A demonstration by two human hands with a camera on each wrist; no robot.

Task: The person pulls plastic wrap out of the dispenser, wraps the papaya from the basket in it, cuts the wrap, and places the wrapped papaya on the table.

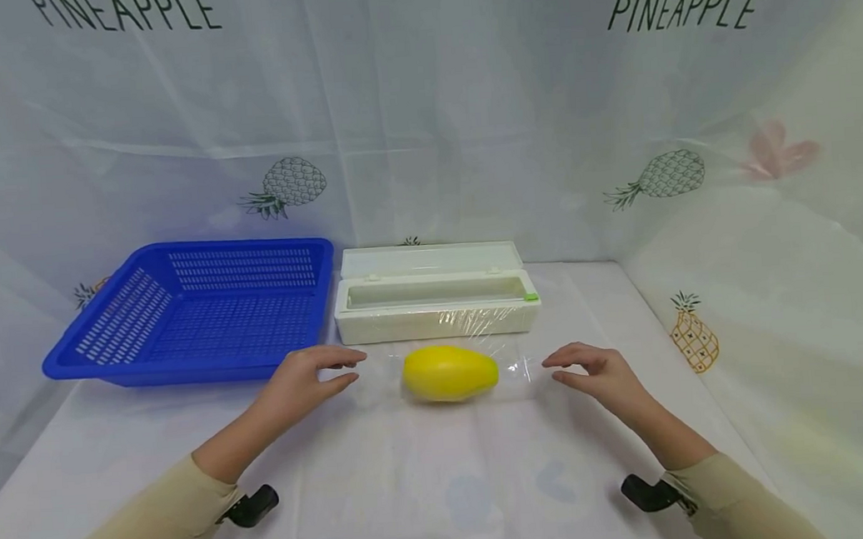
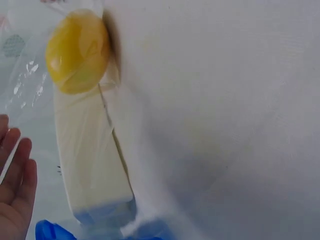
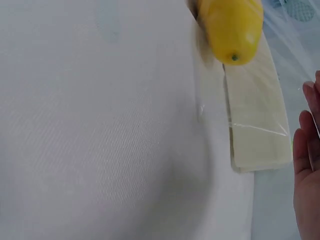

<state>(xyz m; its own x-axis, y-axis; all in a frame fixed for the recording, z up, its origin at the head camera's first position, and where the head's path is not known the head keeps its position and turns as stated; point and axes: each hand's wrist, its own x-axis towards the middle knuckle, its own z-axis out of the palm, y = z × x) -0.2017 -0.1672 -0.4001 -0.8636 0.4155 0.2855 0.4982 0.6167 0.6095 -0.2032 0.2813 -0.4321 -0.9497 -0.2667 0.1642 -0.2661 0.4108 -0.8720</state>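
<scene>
A smooth yellow fruit, oblong like a papaya with a greenish tip, lies on clear plastic wrap. The wrap stretches forward from a white wrap dispenser, whose lid is raised. My left hand hovers left of the fruit, beside the basket's near corner, thumb and fingers apart with nothing between them. To the right of the fruit, my right hand has its fingers loosely bent near the wrap's edge. Both wrist views show part of each hand, with the left fingers and right fingers extended.
A blue slotted basket stands left of the dispenser. White cloth covers the table, and a pineapple-printed sheet hangs behind and at the right side. A small green piece sits on the dispenser's right end.
</scene>
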